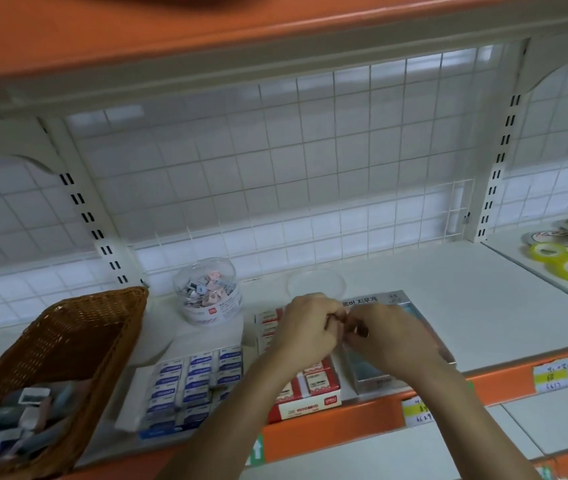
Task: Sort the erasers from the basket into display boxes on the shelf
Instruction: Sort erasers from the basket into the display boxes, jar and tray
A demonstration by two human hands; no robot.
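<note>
A brown wicker basket (68, 344) stands at the left of the shelf, with several wrapped erasers (16, 420) in its near end. A blue display box (192, 386) holds rows of blue-sleeved erasers. Beside it a red display box (310, 393) holds red-and-white erasers. Further right lies a grey-blue display box (369, 372) with its lid raised. My left hand (306, 329) and my right hand (389, 336) meet above the red and grey boxes, fingers curled together around something small that I cannot make out.
A clear round tub (208, 292) of small clips stands behind the boxes, its lid (317, 284) lying beside it. Yellow tape rolls (566, 258) lie on the neighbouring shelf at right. Orange shelf edges carry price labels (566, 372). A wire grid backs the shelf.
</note>
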